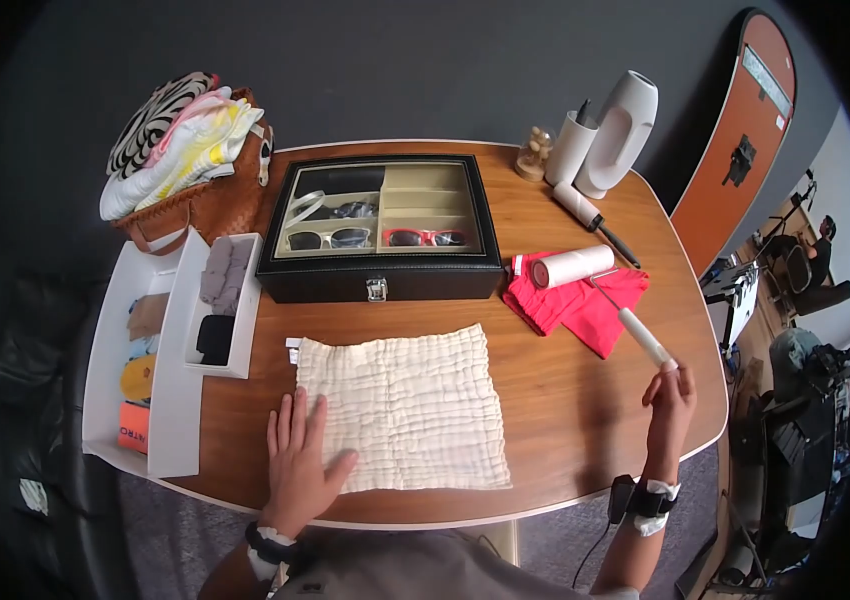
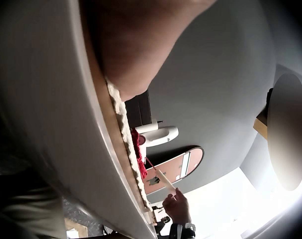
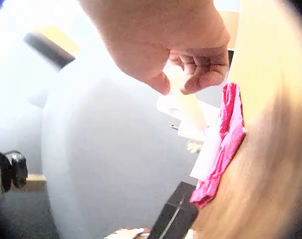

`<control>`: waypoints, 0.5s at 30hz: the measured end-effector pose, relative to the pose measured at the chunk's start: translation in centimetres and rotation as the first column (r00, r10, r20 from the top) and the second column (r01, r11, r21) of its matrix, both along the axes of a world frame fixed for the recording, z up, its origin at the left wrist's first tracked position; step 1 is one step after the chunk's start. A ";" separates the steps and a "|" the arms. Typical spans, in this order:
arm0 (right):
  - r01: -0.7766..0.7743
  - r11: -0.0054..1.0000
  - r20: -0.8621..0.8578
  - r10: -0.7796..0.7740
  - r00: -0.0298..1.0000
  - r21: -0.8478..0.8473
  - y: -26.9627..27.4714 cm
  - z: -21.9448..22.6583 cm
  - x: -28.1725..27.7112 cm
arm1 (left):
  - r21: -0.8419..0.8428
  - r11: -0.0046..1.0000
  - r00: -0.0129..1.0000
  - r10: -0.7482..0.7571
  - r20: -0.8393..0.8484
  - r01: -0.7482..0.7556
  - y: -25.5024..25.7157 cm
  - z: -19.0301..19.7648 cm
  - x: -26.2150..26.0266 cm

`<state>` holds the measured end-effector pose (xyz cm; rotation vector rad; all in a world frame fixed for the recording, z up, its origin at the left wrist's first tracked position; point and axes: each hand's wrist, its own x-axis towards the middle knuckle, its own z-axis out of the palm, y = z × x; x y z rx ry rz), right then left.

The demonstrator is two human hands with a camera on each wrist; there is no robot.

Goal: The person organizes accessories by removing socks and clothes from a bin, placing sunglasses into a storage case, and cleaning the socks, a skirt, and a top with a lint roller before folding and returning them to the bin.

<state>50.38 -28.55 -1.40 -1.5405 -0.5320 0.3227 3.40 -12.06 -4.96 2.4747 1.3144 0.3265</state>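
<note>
My right hand (image 1: pixel 670 405) grips the end of the white handle of a lint roller (image 1: pixel 648 340). The roller's pale sticky cylinder (image 1: pixel 573 266) lies over a folded red cloth (image 1: pixel 595 318), and a thin metal rod joins it to the handle. In the right wrist view, thumb and fingers pinch the handle (image 3: pixel 186 104). My left hand (image 1: pixel 303 465) rests with extended fingers on the left edge of a cream crinkled gauze cloth (image 1: pixel 405 410), which is spread flat with a small white tag at its upper left corner.
Behind the cloth stands a black glasses case (image 1: pixel 378 290) with a glass lid, several sunglasses inside. White bins (image 1: pixel 175 400) with folded items and a brown basket (image 1: pixel 225 205) of cloths sit left. A second roller (image 1: pixel 580 205), white holder (image 1: pixel 571 150) and wooden-ball jar (image 1: pixel 535 155) stand back right.
</note>
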 end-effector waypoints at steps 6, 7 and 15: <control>-0.020 0.941 -0.459 0.183 0.869 0.337 3.8 0.4 -0.2 | 0.056 0.998 0.999 0.029 0.019 -0.030 -0.3 -0.3 0.1; -0.028 0.944 -0.477 0.191 0.858 0.328 4.4 0.6 -0.4 | 0.063 0.998 0.999 -0.006 0.045 0.003 -0.4 -0.1 0.5; 0.121 0.864 -0.324 0.050 0.945 0.489 3.2 -0.3 -0.7 | -0.028 0.740 0.732 -0.657 0.182 0.672 -4.1 1.1 10.7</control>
